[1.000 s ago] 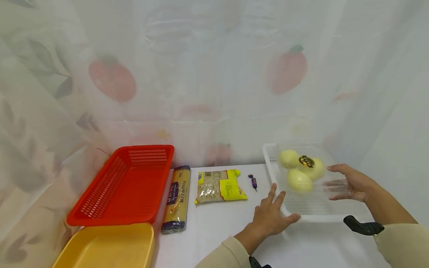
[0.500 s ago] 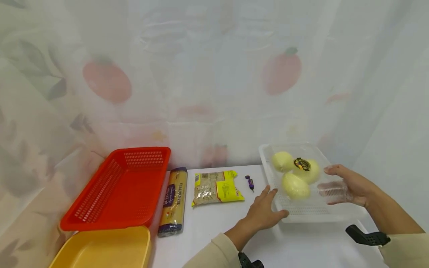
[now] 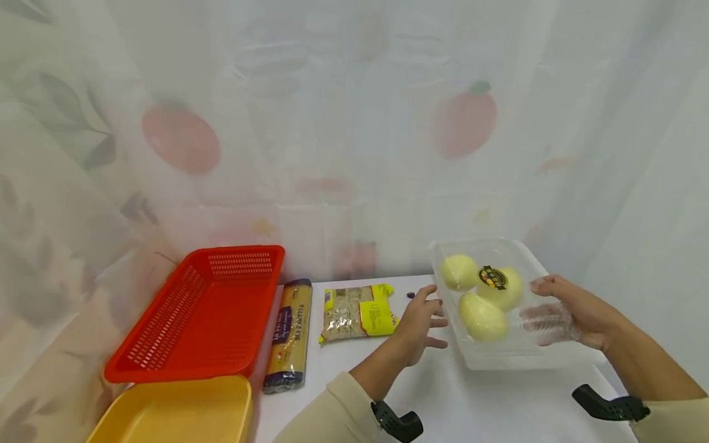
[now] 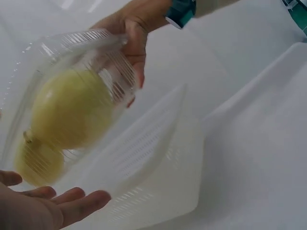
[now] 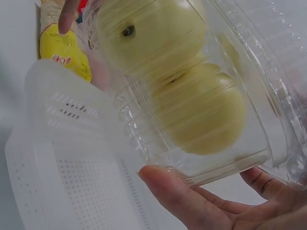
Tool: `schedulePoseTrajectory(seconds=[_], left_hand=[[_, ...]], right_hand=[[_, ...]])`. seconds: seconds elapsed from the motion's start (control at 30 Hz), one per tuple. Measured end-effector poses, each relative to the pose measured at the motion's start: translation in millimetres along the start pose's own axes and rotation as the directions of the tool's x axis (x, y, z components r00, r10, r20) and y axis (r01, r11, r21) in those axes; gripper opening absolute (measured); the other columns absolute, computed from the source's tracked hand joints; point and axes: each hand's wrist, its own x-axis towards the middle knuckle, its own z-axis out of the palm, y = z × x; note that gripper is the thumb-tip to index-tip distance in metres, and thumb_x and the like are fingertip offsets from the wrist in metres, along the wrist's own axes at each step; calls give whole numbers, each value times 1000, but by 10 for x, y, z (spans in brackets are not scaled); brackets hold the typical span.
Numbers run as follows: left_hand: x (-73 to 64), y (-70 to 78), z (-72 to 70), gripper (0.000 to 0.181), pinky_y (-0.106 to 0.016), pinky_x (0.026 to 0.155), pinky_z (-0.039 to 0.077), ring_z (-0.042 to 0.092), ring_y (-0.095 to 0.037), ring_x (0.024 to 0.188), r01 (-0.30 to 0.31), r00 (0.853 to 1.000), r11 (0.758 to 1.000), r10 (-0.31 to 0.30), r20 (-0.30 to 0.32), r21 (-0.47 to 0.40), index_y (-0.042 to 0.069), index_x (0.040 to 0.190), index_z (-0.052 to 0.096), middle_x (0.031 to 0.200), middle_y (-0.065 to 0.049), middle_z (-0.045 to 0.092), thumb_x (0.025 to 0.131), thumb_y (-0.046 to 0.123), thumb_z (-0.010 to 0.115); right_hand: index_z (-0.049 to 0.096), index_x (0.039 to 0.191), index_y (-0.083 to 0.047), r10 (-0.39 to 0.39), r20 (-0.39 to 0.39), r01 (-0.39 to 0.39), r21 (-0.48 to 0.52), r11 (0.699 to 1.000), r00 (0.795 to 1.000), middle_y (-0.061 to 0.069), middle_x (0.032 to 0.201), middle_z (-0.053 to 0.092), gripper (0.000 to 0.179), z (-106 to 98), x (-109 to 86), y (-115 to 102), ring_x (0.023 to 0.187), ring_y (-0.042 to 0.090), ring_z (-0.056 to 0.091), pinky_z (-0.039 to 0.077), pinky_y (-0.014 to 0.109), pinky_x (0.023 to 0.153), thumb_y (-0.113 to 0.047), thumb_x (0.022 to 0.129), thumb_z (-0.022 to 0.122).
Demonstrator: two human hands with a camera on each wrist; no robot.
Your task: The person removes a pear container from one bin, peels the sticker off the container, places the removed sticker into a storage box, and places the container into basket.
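A clear plastic clamshell box [image 3: 493, 295] holds 3 pale yellow fruits [image 3: 483, 317], with a dark label on its lid. My right hand [image 3: 576, 307] grips the box at its right end, thumb [image 5: 165, 184] along one side in the right wrist view. Tilted, the box [image 4: 72, 110] hangs above the white perforated basket [image 4: 158, 167] in the left wrist view. My left hand [image 3: 418, 326] is just left of the box, fingers spread and holding nothing. Behind that hand, a purple wrapped candy [image 3: 411, 295] is mostly hidden.
On the left stand a red perforated basket [image 3: 221, 314] and, nearer, a yellow tub [image 3: 183, 409]. A spaghetti packet [image 3: 289, 335] lies beside the red basket. Right of it is a yellow-and-clear bag [image 3: 357, 312]. A printed curtain [image 3: 343, 141] hangs behind the table.
The box has risen off the white basket and shifted slightly left in my right hand. My left hand has moved from the basket's rim to its left, now covering most of the candy.
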Motion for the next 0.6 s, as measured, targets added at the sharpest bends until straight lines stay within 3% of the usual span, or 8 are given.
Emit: schedulePoseTrajectory(seconds=[0.07, 0.23, 0.43, 0.6], left_hand=[[-36, 78, -5, 57, -57, 72, 53, 59, -35, 101, 49, 999, 997, -48, 5, -67, 21, 145, 39, 132, -13, 48, 91, 29, 55], [-126, 218, 7, 70, -54, 65, 55, 63, -35, 92, 67, 998, 998, -67, -13, -13, 28, 144, 39, 129, -11, 50, 85, 48, 69], [-218, 304, -15, 64, -51, 54, 55, 64, -39, 87, 37, 999, 999, -37, -31, 12, 27, 135, 46, 114, -11, 52, 80, 38, 77], [-301, 343, -95, 67, -50, 53, 55, 65, -39, 87, 44, 998, 999, -42, -52, 26, 25, 137, 46, 118, -11, 51, 79, 32, 78]], right_hand=[[45, 111, -23, -8, 22, 9, -6, 1000, 1000, 16, 113, 54, 12, 38, -13, -8, 99, 39, 63, 48, 62, 79, -32, 103, 43], [46, 112, -24, -23, 63, 21, 30, 999, 998, 15, 111, 54, 10, 178, -34, -39, 96, 39, 64, 48, 61, 79, -28, 103, 43], [47, 105, -22, -24, 76, 19, 71, 997, 997, 14, 111, 52, 5, 377, -48, -60, 95, 41, 64, 49, 61, 79, -26, 103, 44], [41, 105, -19, -11, 39, 10, 14, 1000, 999, 19, 109, 54, 12, 492, -62, -51, 96, 43, 63, 51, 59, 76, -29, 102, 47]])
